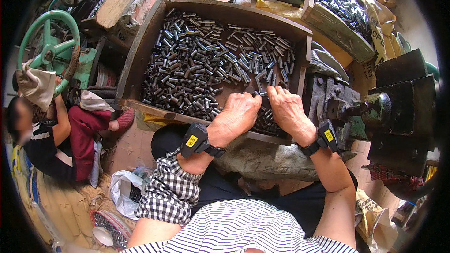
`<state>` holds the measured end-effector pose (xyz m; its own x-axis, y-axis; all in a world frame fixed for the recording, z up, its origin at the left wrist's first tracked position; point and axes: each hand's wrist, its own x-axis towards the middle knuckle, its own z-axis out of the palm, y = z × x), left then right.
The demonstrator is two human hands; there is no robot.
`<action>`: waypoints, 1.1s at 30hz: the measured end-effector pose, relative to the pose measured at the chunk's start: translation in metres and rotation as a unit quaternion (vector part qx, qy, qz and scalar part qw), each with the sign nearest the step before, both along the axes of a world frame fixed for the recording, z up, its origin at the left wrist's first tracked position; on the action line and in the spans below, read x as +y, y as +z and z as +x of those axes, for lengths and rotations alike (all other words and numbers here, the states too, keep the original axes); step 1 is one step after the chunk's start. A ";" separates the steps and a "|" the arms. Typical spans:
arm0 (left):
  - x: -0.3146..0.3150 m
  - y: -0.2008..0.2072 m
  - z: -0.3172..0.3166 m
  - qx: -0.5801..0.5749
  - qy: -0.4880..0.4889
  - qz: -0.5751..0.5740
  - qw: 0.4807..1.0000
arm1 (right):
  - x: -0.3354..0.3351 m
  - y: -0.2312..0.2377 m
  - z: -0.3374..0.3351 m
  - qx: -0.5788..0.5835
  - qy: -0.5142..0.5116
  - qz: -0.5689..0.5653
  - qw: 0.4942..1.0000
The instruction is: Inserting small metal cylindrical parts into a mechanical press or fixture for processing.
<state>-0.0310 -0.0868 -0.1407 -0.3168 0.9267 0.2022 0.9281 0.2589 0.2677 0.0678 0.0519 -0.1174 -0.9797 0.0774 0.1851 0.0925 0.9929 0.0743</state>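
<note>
A wooden tray [136,56] in front of me holds a great heap of short metal tubes [180,61], dense on the left and sparser on the right. Over its near right part, my left hand [239,111] is closed, with its fingers curled and pressed together. What they grip is mostly hidden behind the knuckles. Close beside it, my right hand [289,111] pinches a small metal tube [263,94] at its fingertips, in the gap between the two hands. More tubes lie just beyond both hands and under them.
Right of the tray stands a dark, greasy machine [375,110]. Another bin [340,30] of metal pieces is at the back right. At left, a person [58,136] sits by a green handwheel [49,49]. A white bag [124,192] and a basket [112,225] stand on the floor.
</note>
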 end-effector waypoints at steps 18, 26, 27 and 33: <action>0.004 0.013 0.014 -0.583 -0.010 0.101 0.806 | -0.011 0.012 0.071 0.107 -0.154 -0.750 0.634; 0.012 0.005 0.024 -0.730 -0.023 0.133 0.670 | -0.011 0.014 0.081 0.079 -0.134 -0.697 0.700; 0.012 0.002 0.025 -0.753 -0.021 0.138 0.643 | -0.009 0.008 0.083 0.081 -0.131 -0.645 0.748; 0.013 0.000 0.027 -0.783 -0.035 0.136 0.606 | 0.000 0.006 0.086 0.091 -0.143 -0.711 0.683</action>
